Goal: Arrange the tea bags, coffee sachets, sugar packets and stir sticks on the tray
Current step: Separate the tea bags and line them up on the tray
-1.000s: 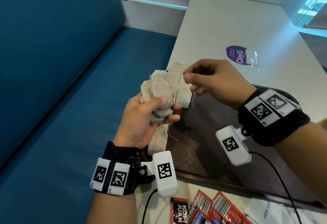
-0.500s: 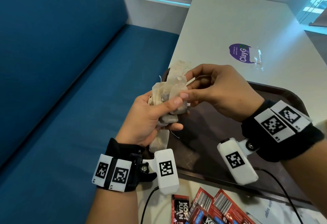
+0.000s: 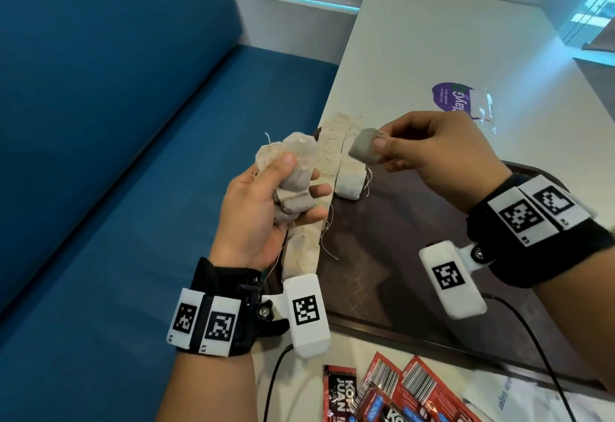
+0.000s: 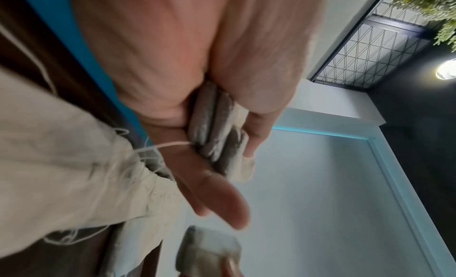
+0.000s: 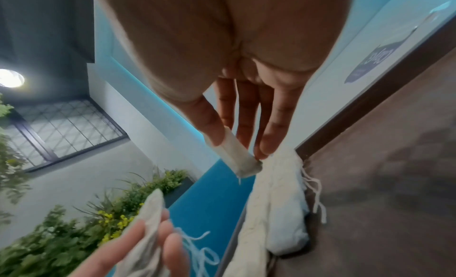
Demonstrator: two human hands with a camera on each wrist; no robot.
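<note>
Right fingers [image 3: 382,146] pinching one papery tea bag [image 3: 363,151], left fingers [image 3: 316,190] clasping soft tea bag bundle [image 3: 294,182]

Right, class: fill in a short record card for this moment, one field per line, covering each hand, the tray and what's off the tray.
left hand: grips a bunch of tea bags
right hand: pinches a single tea bag above the tray
tray: dark brown, with rows of tea bags along its left edge
off the tray: red coffee sachets on the white table, near edge
</note>
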